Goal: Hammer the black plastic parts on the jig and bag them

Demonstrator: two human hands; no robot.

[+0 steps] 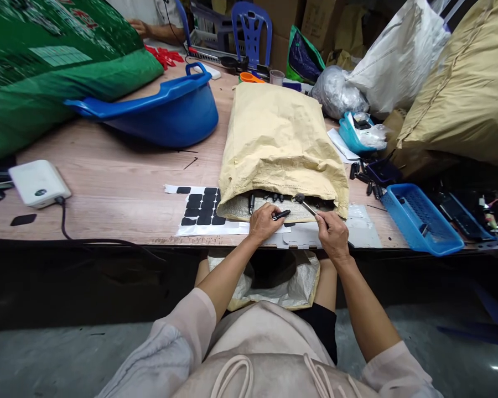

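Note:
A large tan woven sack (278, 121) lies on the table with its mouth toward me, and several small black cylindrical parts show inside. At that mouth my left hand (264, 222) is closed on a short black cylindrical part (281, 215). My right hand (332, 235) grips a thin metal rod with a round black head (300, 198), which reaches into the opening. To the left of the sack, black rounded stickers (203, 205) sit on a white backing sheet. A second sack (274, 296) stands open between my legs, below the table edge.
A blue basin (161, 116) stands at the left, near a green bag (66, 72). A white box (40, 183) with a black cable is at far left. On the right are a blue basket (423, 221), loose black parts (363, 176) and stuffed sacks. Another person's arm (161, 33) shows at the back.

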